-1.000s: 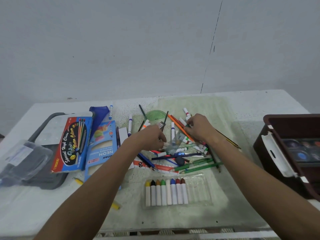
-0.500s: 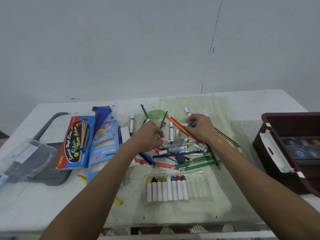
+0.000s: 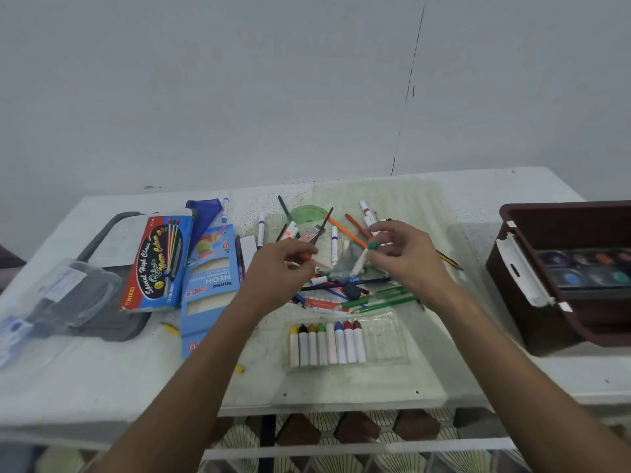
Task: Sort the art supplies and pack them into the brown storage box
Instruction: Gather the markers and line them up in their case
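Observation:
A heap of loose markers, pencils and pens [image 3: 341, 281] lies mid-table. My right hand [image 3: 406, 257] is raised over it and pinches a white marker with a green cap [image 3: 362, 260]. My left hand [image 3: 283, 268] hovers beside it, fingers curled round a small orange-tipped marker [image 3: 305, 257], mostly hidden in the palm. A clear tray of white crayons with coloured tips [image 3: 327, 343] sits in front of the heap. The brown storage box [image 3: 512, 268] stands at the right edge with a watercolour palette [image 3: 587, 271] inside.
Two blue pencil and watercolour boxes [image 3: 160, 261] [image 3: 210, 285] lie at the left, partly on a grey lid [image 3: 112, 315]. A clear plastic case [image 3: 51, 295] rests at far left. A green protractor [image 3: 307, 213] lies behind the heap. The table's front edge is near.
Both hands have lifted off the heap toward me. The right now holds up a green-capped marker and the left an orange-tipped one.

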`<state>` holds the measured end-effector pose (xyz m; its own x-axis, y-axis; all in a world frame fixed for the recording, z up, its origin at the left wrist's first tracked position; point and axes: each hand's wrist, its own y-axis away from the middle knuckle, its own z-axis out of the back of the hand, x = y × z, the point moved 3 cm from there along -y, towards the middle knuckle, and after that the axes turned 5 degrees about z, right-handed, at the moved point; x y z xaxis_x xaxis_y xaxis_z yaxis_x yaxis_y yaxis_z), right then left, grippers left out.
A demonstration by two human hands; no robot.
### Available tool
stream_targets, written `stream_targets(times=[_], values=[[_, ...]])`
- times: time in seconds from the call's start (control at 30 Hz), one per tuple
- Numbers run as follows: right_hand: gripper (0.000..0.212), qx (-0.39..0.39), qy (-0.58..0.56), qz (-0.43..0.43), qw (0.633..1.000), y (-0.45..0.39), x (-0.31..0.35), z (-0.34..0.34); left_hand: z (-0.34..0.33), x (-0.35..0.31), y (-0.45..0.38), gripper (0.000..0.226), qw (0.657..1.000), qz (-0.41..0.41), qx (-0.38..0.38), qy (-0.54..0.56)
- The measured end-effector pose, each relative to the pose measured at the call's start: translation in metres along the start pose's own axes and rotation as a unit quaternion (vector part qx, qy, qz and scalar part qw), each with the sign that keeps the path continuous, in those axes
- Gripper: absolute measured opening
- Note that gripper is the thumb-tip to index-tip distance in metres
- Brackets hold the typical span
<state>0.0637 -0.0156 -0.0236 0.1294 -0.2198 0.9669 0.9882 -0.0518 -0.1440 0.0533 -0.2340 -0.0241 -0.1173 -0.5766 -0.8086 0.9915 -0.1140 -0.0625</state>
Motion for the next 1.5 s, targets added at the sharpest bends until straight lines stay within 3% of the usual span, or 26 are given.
stream_targets(times=[0.1, 0.33, 0.53, 0.63, 0.7, 0.87, 1.0, 1.33, 1.5], values=[[0.028, 0.011, -0.047, -0.049, 0.998, 0.027, -0.002, 0.001, -0.01, -0.003, 0.025, 0.025, 0.998, 0.038, 0.018, 0.047], [0.022, 0.069, 0.003, -0.097, 0.993, 0.068, -0.026, 0.003, -0.039, -0.006, 0.057, 0.026, 0.979, 0.122, 0.053, 0.152], [0.023, 0.092, 0.154, -0.066, 0.982, 0.078, -0.034, -0.002, -0.065, -0.005, 0.064, 0.022, 0.987, 0.118, 0.108, -0.011], [0.009, 0.074, 0.218, -0.067, 0.971, 0.079, -0.035, -0.003, -0.073, -0.01, 0.065, 0.017, 0.985, 0.122, 0.115, -0.046], [0.016, 0.072, 0.25, -0.052, 0.964, 0.08, -0.034, -0.003, -0.077, -0.015, 0.065, 0.016, 0.985, 0.108, 0.12, -0.067], [0.025, 0.09, 0.269, -0.047, 0.958, 0.082, -0.034, -0.002, -0.084, -0.019, 0.063, 0.017, 0.985, 0.113, 0.104, -0.084], [0.007, 0.074, 0.264, -0.046, 0.961, 0.085, -0.034, 0.004, -0.084, -0.02, 0.066, 0.018, 0.983, 0.085, 0.086, -0.135], [0.028, 0.16, 0.267, -0.048, 0.949, 0.096, -0.045, 0.008, -0.08, -0.015, 0.078, 0.022, 0.974, 0.055, 0.174, -0.137], [0.031, 0.18, 0.281, -0.035, 0.942, 0.094, -0.046, 0.007, -0.083, -0.011, 0.076, 0.024, 0.971, 0.031, 0.172, -0.162]])
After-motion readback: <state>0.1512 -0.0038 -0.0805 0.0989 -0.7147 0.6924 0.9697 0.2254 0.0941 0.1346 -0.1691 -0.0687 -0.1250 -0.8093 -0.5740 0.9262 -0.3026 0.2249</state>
